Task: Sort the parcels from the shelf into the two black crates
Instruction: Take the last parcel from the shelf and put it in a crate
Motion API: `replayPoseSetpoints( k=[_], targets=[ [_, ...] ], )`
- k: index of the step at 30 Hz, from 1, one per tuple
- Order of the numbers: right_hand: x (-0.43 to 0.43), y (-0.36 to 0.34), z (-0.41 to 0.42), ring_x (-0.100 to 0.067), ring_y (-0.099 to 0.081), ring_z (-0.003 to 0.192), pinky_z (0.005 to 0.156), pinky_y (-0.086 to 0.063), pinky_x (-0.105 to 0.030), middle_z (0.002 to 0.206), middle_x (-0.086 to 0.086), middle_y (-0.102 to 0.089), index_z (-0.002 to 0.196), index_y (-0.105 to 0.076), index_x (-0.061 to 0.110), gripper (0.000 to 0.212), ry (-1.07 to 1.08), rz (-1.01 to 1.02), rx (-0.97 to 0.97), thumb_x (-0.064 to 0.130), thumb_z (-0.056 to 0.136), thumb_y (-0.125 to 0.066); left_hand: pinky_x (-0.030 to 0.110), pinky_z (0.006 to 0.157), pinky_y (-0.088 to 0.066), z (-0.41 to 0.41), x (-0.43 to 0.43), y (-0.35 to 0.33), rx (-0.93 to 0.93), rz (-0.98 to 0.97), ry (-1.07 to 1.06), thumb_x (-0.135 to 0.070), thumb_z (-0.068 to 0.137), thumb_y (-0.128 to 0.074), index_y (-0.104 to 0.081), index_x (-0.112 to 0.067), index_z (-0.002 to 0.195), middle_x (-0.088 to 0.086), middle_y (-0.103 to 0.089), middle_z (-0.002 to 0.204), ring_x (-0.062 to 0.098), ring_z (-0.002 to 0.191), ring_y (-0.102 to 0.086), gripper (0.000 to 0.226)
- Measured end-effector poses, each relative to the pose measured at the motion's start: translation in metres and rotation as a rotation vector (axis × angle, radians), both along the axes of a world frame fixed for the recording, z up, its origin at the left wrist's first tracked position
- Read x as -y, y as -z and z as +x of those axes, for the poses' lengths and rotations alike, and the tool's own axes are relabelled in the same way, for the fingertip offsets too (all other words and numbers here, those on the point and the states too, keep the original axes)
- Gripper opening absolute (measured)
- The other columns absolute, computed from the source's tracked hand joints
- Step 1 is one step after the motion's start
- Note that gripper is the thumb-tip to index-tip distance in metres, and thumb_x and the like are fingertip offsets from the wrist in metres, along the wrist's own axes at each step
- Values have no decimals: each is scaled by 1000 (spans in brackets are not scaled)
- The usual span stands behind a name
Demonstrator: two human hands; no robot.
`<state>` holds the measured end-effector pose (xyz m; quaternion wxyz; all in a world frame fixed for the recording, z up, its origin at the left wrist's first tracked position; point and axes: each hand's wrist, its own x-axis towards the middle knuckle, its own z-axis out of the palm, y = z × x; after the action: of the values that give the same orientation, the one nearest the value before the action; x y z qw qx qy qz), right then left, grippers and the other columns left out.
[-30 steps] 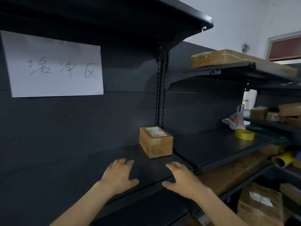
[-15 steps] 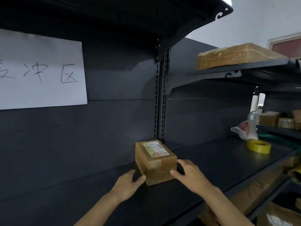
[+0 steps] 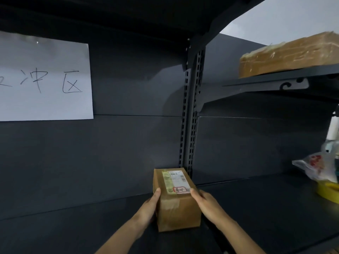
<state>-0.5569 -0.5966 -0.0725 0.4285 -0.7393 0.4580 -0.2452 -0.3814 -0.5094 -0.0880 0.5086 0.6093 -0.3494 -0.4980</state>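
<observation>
A small brown cardboard parcel [image 3: 178,209] with a white shipping label and a red-edged sticker on top stands on the dark shelf [image 3: 73,226] near the upright post. My left hand [image 3: 149,208] grips its left side, thumb on the top edge. My right hand [image 3: 207,205] grips its right side the same way. Neither black crate is in view.
A white paper sign [image 3: 44,79] with handwritten characters hangs on the back panel at left. A long flat taped parcel [image 3: 289,55] lies on the upper right shelf. A plastic bag [image 3: 319,167] and a yellow tape roll [image 3: 330,192] sit on the right shelf.
Both hands have gone from reaching toward the parcel to gripping its two sides. The view has moved closer and the parcel now sits nearer to me.
</observation>
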Motion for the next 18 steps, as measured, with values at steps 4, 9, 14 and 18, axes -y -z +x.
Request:
replayPoseSetpoints(
  k=[4,9,14,18],
  targets=[
    [-3,5,1,-3,-60,98,71,-44,-13,109,8,-65,121,-58,22,37,-41,-4,115,43,97,-39,40,108,-37,-7,0,4,-61,-34,-37,-57,91,-36,-53,-24,129,2,-64,121,18,114,-57,53],
    [-16,13,-5,1,-55,106,78,-40,-6,117,14,-60,129,-50,26,35,-113,-67,188,38,98,-39,34,97,-45,-12,-12,10,-99,-112,-73,-52,92,-39,-56,-26,125,-1,-68,115,15,109,-60,46],
    [-35,18,-4,0,-49,119,100,-38,-16,126,16,-55,133,-42,33,36,-201,-156,243,36,97,-40,50,96,-48,-6,-40,9,-116,-196,-91,-53,78,-58,-49,-35,131,0,-64,122,22,115,-57,56],
    [-49,19,1,-1,-45,124,109,-35,-26,133,13,-51,139,-36,27,44,-258,-232,243,34,96,-42,52,94,-49,-2,-65,8,-67,-296,-141,-44,70,-65,-42,-38,136,-3,-64,123,22,116,-57,70]
  ],
)
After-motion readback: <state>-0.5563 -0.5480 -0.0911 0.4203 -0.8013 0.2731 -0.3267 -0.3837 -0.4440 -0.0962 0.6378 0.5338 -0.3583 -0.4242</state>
